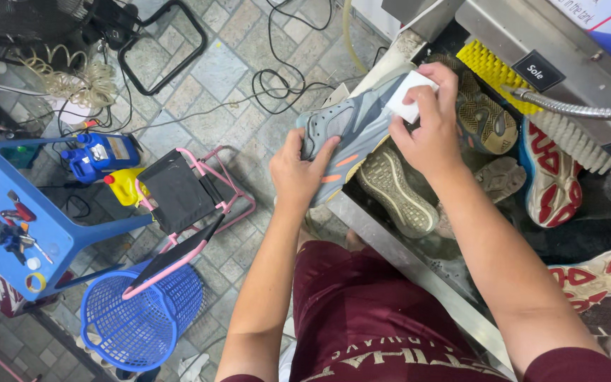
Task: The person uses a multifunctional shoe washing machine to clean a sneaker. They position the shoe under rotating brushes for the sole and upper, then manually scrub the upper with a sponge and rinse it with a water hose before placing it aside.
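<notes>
My left hand (300, 168) grips a grey sneaker (357, 122) with orange marks by its near end, holding it up over the edge of a metal wash tank (390, 249). With my right hand (429, 127) I press a white sponge block (410, 96) against the far end of that sneaker. Both hands are closed on what they hold.
Several more shoes lie soles up in the tank (397, 192), (551, 175), (595, 272), beside a yellow brush (491, 65), a white brush (575, 143) and a metal hose (581, 109). On the tiled floor stand a blue basket (139, 318), a pink folding stool (182, 194) and a blue table (19, 219).
</notes>
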